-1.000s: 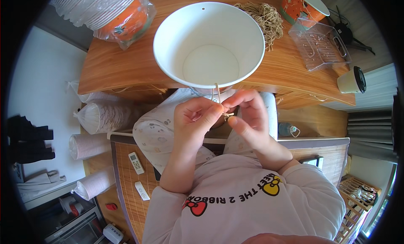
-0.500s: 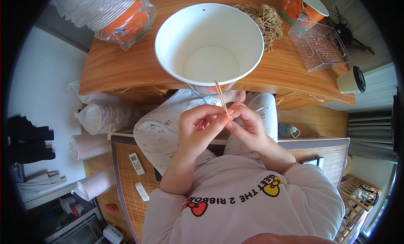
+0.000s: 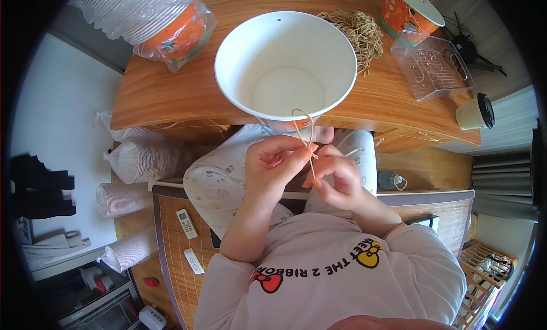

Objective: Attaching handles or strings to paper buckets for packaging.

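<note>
A large white-lined paper bucket stands at the table's front edge, its open mouth facing up. From its near rim hangs a loop of thin beige cord. My left hand pinches this cord between thumb and forefinger just below the loop. Close beside it, my right hand has its thumb and forefinger closed at the cord's lower end, the other fingers curled. A small hole shows in the bucket's far wall. Whether a knot lies under the left fingertips is hidden.
A bundle of beige cords lies right of the bucket. Plastic-wrapped stacked buckets stand at the left. Farther right are an orange bucket, a clear plastic tray and a lidded cup. Bagged stacks sit below the table.
My right hand has drawn down and slightly right, away from the left fingertips, with the cord end. The loop above has spread wider. The bucket appears slightly lower in view.
</note>
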A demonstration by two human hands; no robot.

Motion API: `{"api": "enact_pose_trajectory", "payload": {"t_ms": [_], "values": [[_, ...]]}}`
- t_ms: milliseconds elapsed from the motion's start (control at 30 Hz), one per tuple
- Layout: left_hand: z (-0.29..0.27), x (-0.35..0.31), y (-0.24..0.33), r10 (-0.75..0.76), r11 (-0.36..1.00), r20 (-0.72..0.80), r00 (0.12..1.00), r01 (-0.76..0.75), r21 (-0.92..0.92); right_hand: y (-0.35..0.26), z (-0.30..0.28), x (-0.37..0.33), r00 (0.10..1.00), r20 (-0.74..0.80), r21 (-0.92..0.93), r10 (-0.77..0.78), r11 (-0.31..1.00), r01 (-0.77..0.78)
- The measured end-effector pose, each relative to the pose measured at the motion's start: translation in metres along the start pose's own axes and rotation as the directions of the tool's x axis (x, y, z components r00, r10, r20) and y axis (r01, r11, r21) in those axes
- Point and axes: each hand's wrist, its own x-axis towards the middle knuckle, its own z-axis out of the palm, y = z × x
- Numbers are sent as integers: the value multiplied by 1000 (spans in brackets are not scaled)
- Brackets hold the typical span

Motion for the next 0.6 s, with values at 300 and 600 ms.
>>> {"api": "enact_pose_trajectory", "payload": {"t_ms": [300,600], "values": [[-6,12,-1,-119,946,186,975,168,-278,5,0,-8,945,90,-135,-315,936,325],[2,20,4,-231,810,290,929,348,-472,4,2,-11,895,121,-151,-428,884,443]]}}
